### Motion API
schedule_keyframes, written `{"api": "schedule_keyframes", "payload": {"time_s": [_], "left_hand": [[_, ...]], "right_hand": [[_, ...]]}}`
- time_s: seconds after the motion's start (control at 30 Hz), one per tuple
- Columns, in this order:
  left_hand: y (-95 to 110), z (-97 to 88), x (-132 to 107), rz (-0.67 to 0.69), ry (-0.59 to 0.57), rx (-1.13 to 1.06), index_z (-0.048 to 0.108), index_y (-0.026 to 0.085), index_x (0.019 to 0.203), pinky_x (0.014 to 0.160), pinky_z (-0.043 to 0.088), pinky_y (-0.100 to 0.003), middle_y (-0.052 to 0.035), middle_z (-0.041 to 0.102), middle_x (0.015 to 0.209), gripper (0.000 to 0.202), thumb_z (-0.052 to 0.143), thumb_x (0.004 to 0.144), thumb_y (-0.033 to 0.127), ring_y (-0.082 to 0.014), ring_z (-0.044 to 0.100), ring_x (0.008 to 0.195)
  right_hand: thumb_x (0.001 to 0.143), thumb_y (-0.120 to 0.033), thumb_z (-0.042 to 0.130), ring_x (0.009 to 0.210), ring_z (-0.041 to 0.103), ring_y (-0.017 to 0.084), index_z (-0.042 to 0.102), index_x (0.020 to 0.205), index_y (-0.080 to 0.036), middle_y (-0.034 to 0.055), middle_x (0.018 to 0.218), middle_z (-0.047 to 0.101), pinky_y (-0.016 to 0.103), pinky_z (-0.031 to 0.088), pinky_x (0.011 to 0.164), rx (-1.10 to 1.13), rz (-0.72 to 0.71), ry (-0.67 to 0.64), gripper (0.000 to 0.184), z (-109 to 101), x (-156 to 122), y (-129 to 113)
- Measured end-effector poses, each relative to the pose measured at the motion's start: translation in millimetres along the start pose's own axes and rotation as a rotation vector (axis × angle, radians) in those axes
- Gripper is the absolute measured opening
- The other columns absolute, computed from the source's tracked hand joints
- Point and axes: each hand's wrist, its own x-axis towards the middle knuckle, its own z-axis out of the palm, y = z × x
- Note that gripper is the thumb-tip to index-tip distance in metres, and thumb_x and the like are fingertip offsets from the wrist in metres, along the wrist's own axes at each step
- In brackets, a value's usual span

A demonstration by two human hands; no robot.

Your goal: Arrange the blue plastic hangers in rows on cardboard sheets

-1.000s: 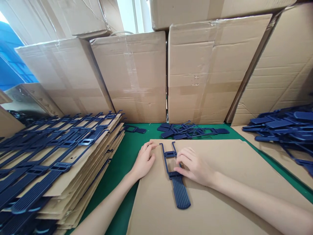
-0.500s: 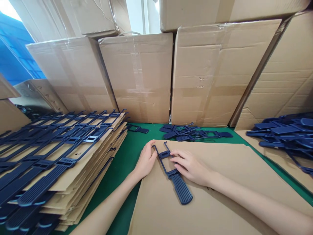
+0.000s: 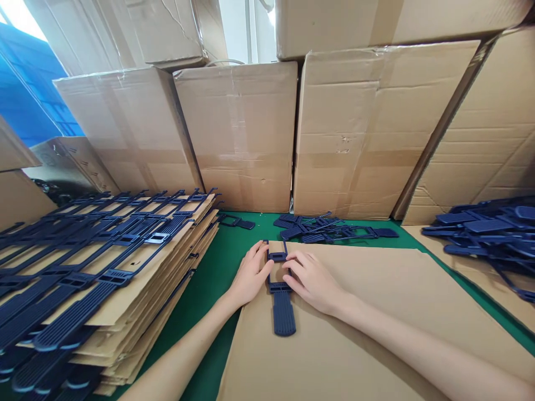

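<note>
A dark blue plastic piece (image 3: 284, 316) lies on a cardboard sheet (image 3: 355, 356); it has a ribbed paddle end, an open frame with a crossbar, and two thin prongs at the far end. My left hand (image 3: 249, 275) grips the frame's left rail with thumb and fingers. On the opposite side, my right hand (image 3: 313, 281) has its fingers closed against the right rail. The paddle points towards me, nearly straight. My fingers hide parts of both rails.
At left stands a stack of cardboard sheets (image 3: 167, 301) with rows of similar blue pieces. More pieces (image 3: 334, 229) lie loose on the green table (image 3: 209, 278) behind the sheet, and a heap (image 3: 489, 228) sits at right. Large cardboard boxes (image 3: 238, 133) wall off the back.
The blue piece has turned from a slant to nearly straight, its paddle end swinging left. My right hand has shifted slightly left with it; my left hand stays at the left rail.
</note>
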Motion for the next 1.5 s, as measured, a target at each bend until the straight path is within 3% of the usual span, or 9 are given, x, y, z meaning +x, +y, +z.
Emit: {"api": "schedule_keyframes", "payload": {"time_s": [0.43,0.53,0.67,0.83,0.93,1.07,1.17,1.3,1.5], "left_hand": [[-9,3.4,1,0.049,0.001,0.004,0.041,0.016,0.140,0.115,0.022,-0.046,-0.0124,0.033,0.149,0.049,0.037,0.091,0.022,-0.0247,0.028,0.139],[-7,2.0,1,0.045,-0.001,0.006,0.042,0.018,0.140,0.115,0.022,-0.047,-0.0113,0.034,0.149,0.049,0.038,0.091,0.022,-0.0250,0.028,0.139],[-4,0.2,1,0.023,-0.005,0.011,0.042,0.018,0.140,0.115,0.022,-0.047,-0.0112,0.034,0.149,0.049,0.038,0.091,0.022,-0.0254,0.028,0.139],[-1,-1.2,1,0.003,-0.024,0.018,0.041,0.016,0.140,0.115,0.021,-0.046,-0.0124,0.033,0.149,0.050,0.037,0.091,0.021,-0.0255,0.027,0.140],[-2,-1.6,2,0.016,-0.016,0.020,0.042,0.018,0.140,0.115,0.022,-0.046,-0.0113,0.034,0.149,0.050,0.037,0.091,0.022,-0.0252,0.028,0.139],[-6,-0.6,3,0.045,0.002,0.017,0.043,0.019,0.139,0.115,0.023,-0.046,-0.0110,0.035,0.148,0.050,0.039,0.090,0.020,-0.0254,0.030,0.138],[-8,0.4,4,0.061,0.009,0.019,0.043,0.018,0.139,0.114,0.024,-0.046,-0.0114,0.036,0.147,0.050,0.040,0.089,0.020,-0.0254,0.031,0.138],[-5,0.3,4,0.059,0.005,0.015,0.043,0.017,0.139,0.115,0.023,-0.044,-0.0113,0.036,0.147,0.049,0.039,0.090,0.023,-0.0245,0.031,0.138],[-1,0.1,6,0.055,0.020,-0.004,0.046,0.016,0.136,0.115,0.023,-0.042,-0.0113,0.038,0.146,0.049,0.041,0.087,0.022,-0.0243,0.032,0.137]], "right_hand": [[0.091,-0.025,0.049,0.107,0.054,0.022,0.055,0.110,-0.020,0.0086,0.115,0.058,0.040,0.043,0.094,0.097,-0.085,-0.044,0.020,-6,3,8],[0.090,-0.026,0.049,0.112,0.053,0.023,0.056,0.113,-0.021,0.0087,0.118,0.060,0.044,0.041,0.097,0.013,-0.050,0.016,0.024,-19,11,37],[0.088,-0.028,0.048,0.120,0.049,0.029,0.055,0.121,-0.017,0.0137,0.129,0.054,0.049,0.039,0.098,-0.270,0.190,0.116,0.035,-37,9,97],[0.090,-0.041,0.047,0.122,0.047,0.034,0.057,0.121,-0.016,0.0163,0.138,0.047,0.049,0.041,0.095,-0.426,0.468,-0.028,0.041,-46,-13,144],[0.092,-0.046,0.045,0.113,0.054,0.030,0.061,0.116,-0.019,0.0121,0.125,0.058,0.045,0.045,0.089,-0.385,0.436,-0.062,0.039,-48,-19,149],[0.092,-0.035,0.049,0.104,0.058,0.026,0.064,0.111,-0.020,0.0086,0.108,0.067,0.041,0.044,0.088,-0.379,0.256,-0.069,0.028,-50,-16,147],[0.092,-0.028,0.049,0.098,0.060,0.025,0.065,0.109,-0.019,0.0083,0.104,0.068,0.040,0.045,0.084,-0.407,0.208,-0.055,0.025,-50,-15,143],[0.090,-0.026,0.050,0.094,0.062,0.025,0.067,0.101,-0.018,0.0081,0.100,0.069,0.040,0.045,0.082,-0.365,0.261,0.010,0.022,-49,-15,139],[0.083,-0.034,0.056,0.076,0.064,0.022,0.068,0.097,-0.019,0.0043,0.079,0.070,0.033,0.047,0.073,-0.031,0.493,0.119,0.023,-47,-12,139]]}}
